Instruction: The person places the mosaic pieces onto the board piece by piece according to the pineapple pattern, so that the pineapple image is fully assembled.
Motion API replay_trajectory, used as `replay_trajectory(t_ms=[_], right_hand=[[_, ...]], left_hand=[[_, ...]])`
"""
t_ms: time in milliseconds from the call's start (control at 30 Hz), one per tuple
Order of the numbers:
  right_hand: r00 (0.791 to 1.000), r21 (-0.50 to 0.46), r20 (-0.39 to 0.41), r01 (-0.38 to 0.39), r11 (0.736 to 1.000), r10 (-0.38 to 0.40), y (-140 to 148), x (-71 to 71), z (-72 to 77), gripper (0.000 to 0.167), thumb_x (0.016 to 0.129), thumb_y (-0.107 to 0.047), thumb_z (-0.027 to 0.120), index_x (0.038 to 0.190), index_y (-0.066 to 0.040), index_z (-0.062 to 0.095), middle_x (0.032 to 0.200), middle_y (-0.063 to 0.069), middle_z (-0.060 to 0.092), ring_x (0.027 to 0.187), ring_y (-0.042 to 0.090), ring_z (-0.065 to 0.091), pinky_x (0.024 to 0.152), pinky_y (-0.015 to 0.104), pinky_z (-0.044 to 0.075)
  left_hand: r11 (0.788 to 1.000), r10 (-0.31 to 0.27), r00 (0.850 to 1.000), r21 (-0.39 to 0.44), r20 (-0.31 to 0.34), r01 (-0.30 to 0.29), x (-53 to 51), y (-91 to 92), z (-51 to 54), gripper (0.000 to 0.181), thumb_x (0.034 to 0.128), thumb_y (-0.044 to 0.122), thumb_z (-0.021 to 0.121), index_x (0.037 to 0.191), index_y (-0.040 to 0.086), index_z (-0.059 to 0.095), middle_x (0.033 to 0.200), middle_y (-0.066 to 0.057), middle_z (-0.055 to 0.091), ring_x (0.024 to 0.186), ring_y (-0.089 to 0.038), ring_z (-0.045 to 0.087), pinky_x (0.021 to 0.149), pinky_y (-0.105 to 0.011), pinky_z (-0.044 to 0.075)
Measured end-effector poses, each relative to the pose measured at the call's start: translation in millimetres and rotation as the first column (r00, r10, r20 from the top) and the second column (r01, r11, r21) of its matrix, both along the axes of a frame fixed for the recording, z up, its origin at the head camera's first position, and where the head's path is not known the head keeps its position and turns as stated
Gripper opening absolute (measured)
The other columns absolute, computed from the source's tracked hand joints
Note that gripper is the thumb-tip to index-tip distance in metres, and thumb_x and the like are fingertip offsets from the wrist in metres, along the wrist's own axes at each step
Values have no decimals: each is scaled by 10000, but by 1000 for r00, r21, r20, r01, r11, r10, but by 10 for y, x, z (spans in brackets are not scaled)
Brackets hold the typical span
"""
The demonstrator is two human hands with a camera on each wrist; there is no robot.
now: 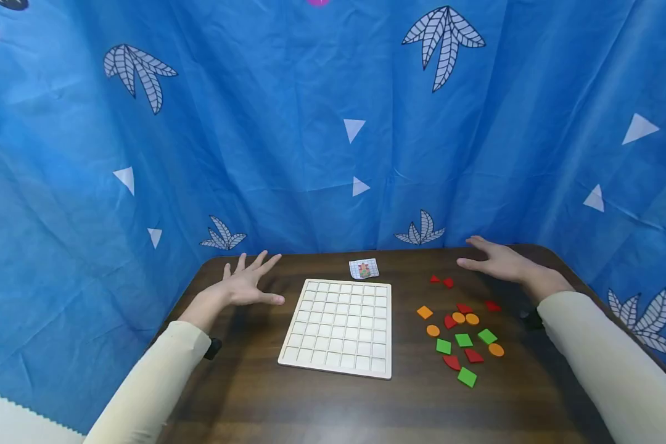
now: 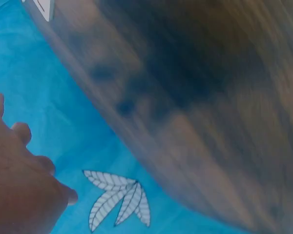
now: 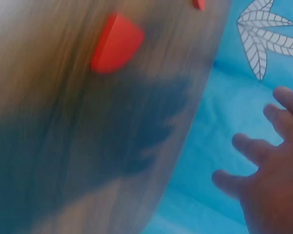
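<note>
My left hand point(image 1: 244, 287) hovers over the table to the left of a white grid board point(image 1: 338, 327), fingers spread and nothing held. On the far right, my right hand point(image 1: 499, 260) is raised above the table, its fingers extended and holding nothing. The board's square cells hold no pieces. Between the board and my right arm lie scattered flat pieces: green squares point(image 1: 464, 340), orange circles point(image 1: 496, 349), an orange square point(image 1: 424, 312) and red pieces point(image 1: 474, 356). In the right wrist view a red quarter-round piece point(image 3: 118, 45) lies on the wood near my hand's shadow.
A small paper card point(image 1: 364, 269) with a coloured grid picture lies behind the board. The dark wooden table point(image 1: 311, 407) has rounded back corners. A blue patterned curtain point(image 1: 288, 123) hangs behind it and along both sides.
</note>
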State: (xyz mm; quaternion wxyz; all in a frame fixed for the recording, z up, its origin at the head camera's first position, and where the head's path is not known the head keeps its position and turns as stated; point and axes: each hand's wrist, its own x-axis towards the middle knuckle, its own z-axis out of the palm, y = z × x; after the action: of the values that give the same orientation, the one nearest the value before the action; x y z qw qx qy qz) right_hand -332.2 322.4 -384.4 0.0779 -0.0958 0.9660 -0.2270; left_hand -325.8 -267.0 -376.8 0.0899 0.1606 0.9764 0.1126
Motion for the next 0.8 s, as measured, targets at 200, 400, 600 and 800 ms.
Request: replay_trajectory(t_ms=[200,400,600,800], right_hand=[[1000,-40,-30,1,999,-3,-152,-49,-128,940,945,-689,575,1534,29,423,1546,345,422,1415,568,378,1103,734,356],[1000,-101,-27,-1,995,-1,-269,-121,-268,756,953,-522,687,1477,-4,519,1502,305,503,1389,537,427,1092,713,387],[999,-127,-3,-35,991,35,-408,-199,-357,640,948,-402,737,1443,-32,571,1461,273,563,1346,509,497,1066,667,449],[995,-110,19,-99,989,102,-531,-293,-434,516,961,-260,741,1414,-49,614,1438,241,600,1335,479,508,1098,657,422]], left_hand=[[995,-77,995,62,57,73,25,78,-118,1176,729,542,897,1658,319,211,1754,-116,-1,1540,-568,-143,1121,-840,-45],[985,-142,980,121,138,126,78,116,-220,1049,707,393,947,1596,333,394,1752,-96,83,1547,-558,-130,1152,-818,-1],[975,-189,968,151,163,165,98,153,-335,946,718,330,945,1546,323,489,1743,-39,170,1548,-564,-109,1146,-826,12],[969,-219,959,157,182,192,150,191,-388,821,762,337,910,1500,326,552,1721,1,252,1553,-552,-109,1157,-811,-9]])
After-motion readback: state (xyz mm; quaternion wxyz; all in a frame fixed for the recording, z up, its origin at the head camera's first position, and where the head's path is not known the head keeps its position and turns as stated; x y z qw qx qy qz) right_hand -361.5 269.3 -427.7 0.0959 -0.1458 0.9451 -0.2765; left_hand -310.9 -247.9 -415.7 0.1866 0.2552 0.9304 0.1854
